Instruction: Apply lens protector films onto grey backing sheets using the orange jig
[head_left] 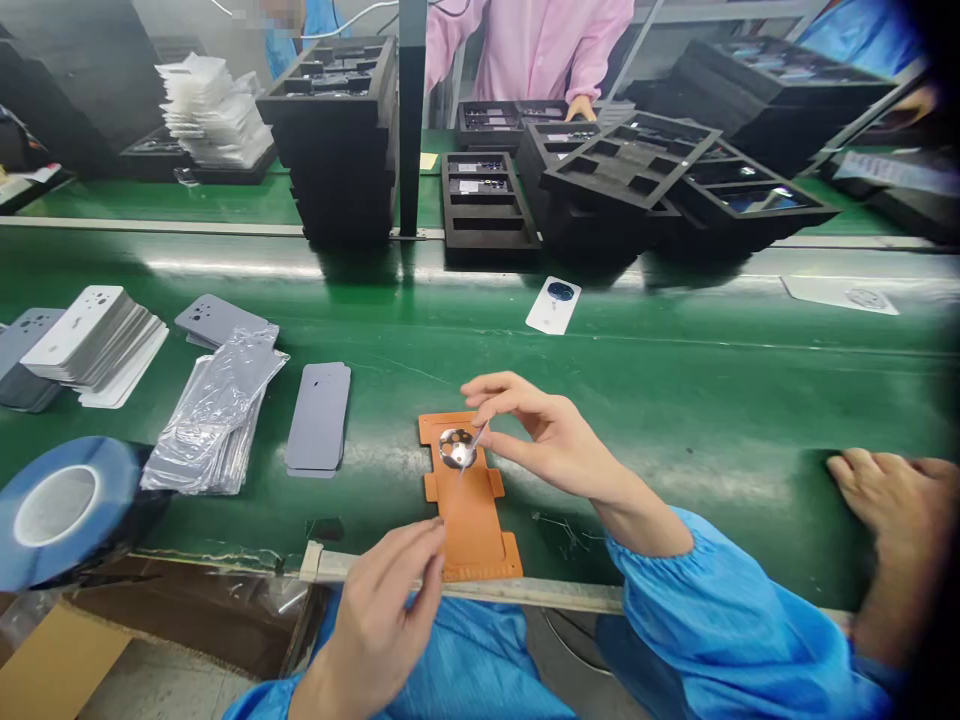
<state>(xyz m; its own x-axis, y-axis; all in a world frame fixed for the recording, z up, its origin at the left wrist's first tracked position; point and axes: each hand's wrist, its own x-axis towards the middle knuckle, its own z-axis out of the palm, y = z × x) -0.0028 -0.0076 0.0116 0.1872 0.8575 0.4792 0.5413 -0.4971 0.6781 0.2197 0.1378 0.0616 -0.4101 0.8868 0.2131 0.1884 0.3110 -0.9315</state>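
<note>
An orange fixture plate (pixel 469 520) lies on the green bench in front of me, near its front edge. On its upper part sits a shiny round metal disc (pixel 456 449) with several holes, like a phone camera cover. My right hand (pixel 551 440) is above the fixture's right side, thumb and forefinger pinching a thin, shiny, see-through strip (pixel 478 437) over the disc. My left hand (pixel 382 590) is at the fixture's lower left, its fingertips pressed together; whatever they may hold does not show.
To the left are grey phone back panels (pixel 319 415), a plastic-wrapped stack (pixel 214 420), white panels (pixel 101 345) and a blue tape roll (pixel 64 510). Black trays (pixel 487 215) stand at the back, before a person in pink (pixel 536 45). Another person's hand (pixel 892 490) rests at right.
</note>
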